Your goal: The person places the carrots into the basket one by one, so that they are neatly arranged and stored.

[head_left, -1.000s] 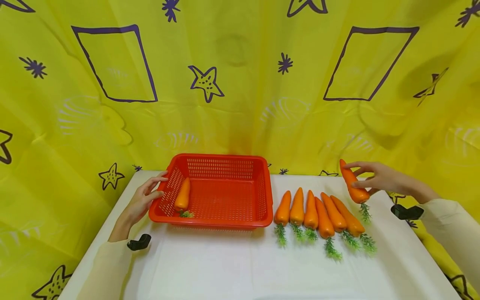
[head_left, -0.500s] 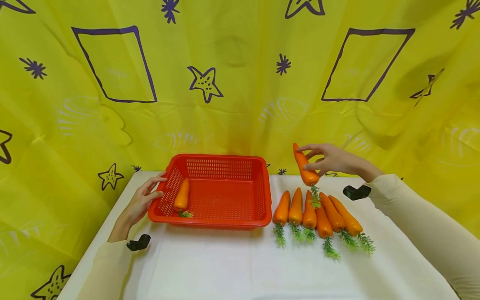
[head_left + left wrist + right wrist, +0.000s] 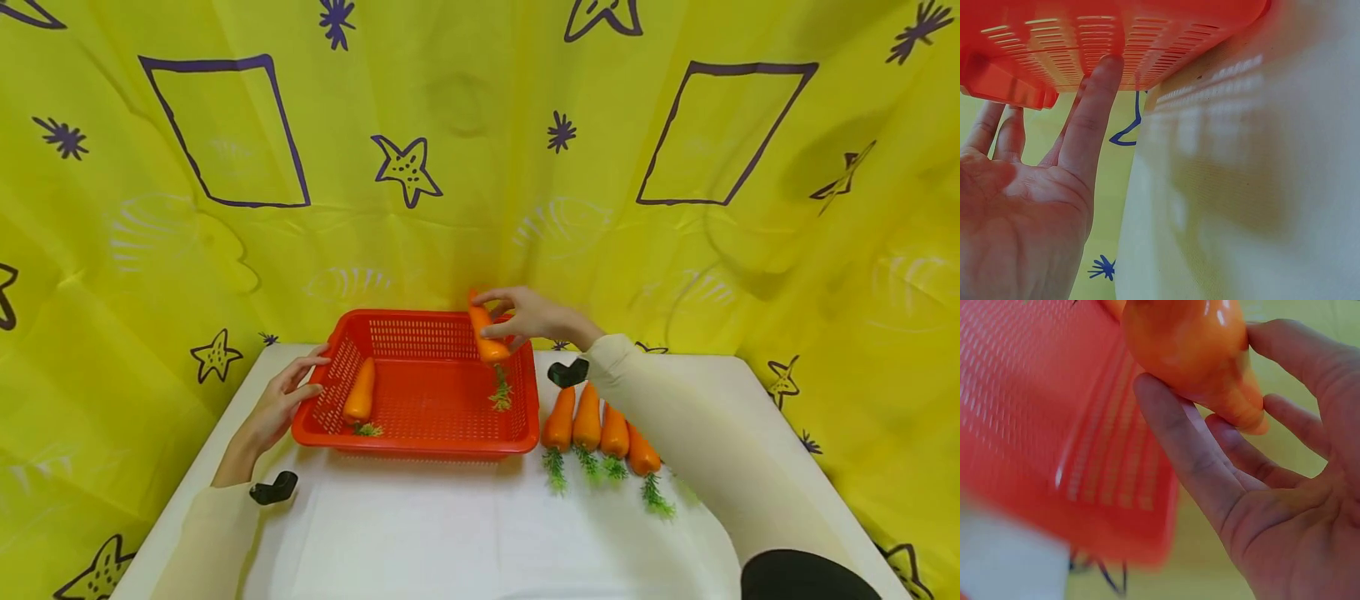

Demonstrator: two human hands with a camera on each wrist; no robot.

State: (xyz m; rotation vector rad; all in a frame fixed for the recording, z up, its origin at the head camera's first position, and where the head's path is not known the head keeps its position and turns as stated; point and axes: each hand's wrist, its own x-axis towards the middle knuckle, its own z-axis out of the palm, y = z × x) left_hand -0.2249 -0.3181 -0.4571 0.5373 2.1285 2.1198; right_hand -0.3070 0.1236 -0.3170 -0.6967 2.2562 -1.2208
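Note:
My right hand [image 3: 531,317] pinches an orange carrot [image 3: 492,348] with a green leafy top, above the right side of the red plastic basket [image 3: 420,443]. Tip up, the carrot leans slightly, its leaves hanging over the basket's inside. Seen from the right wrist, thumb and fingertips meet the carrot's [image 3: 1179,347] sides. One carrot [image 3: 362,392] lies inside the basket at the left. My left hand [image 3: 276,407] rests at the left rim; in the left wrist view its fairly straight fingers [image 3: 1088,119] reach the slotted outer wall [image 3: 1147,37].
To the right of the basket, several carrots [image 3: 558,421] lie in a row on the white table [image 3: 420,525], leaves toward the front. The right sleeve [image 3: 690,450] covers part of that row. A yellow patterned curtain [image 3: 465,250] hangs close behind the basket.
My right hand has carried its carrot leftward from the table's right side, across the row, to over the basket. The left hand stays at the left rim.

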